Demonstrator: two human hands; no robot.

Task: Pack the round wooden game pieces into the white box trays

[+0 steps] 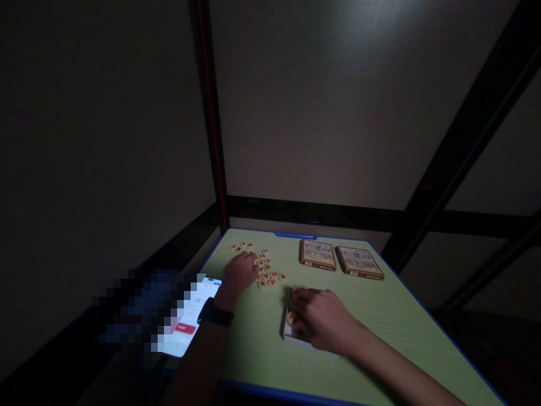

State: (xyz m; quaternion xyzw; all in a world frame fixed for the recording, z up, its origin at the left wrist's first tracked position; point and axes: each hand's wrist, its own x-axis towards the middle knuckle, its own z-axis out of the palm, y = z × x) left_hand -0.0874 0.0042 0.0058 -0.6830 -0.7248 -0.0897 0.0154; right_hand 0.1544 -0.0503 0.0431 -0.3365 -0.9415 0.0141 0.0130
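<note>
Round, pale Chinese chess pieces (265, 268) with red and black characters lie loose on the table. My left hand (242, 272), with a dark band on its wrist, rests at the left side of this pile. Its fingers are curled down at the pieces, and what they hold, if anything, is hidden. Nearer to me, my right hand (322, 317) reaches over a shallow white box (291, 332) and covers most of it. A red-marked chess piece (291, 318) shows between its bent thumb and fingers, at the box's left side.
Two flat printed boxes (318, 255) lie side by side at the back right of the green table (380, 338). A lit phone (186, 321) is by my left forearm, partly pixelated. Walls (313, 113) stand behind and to the left of the table.
</note>
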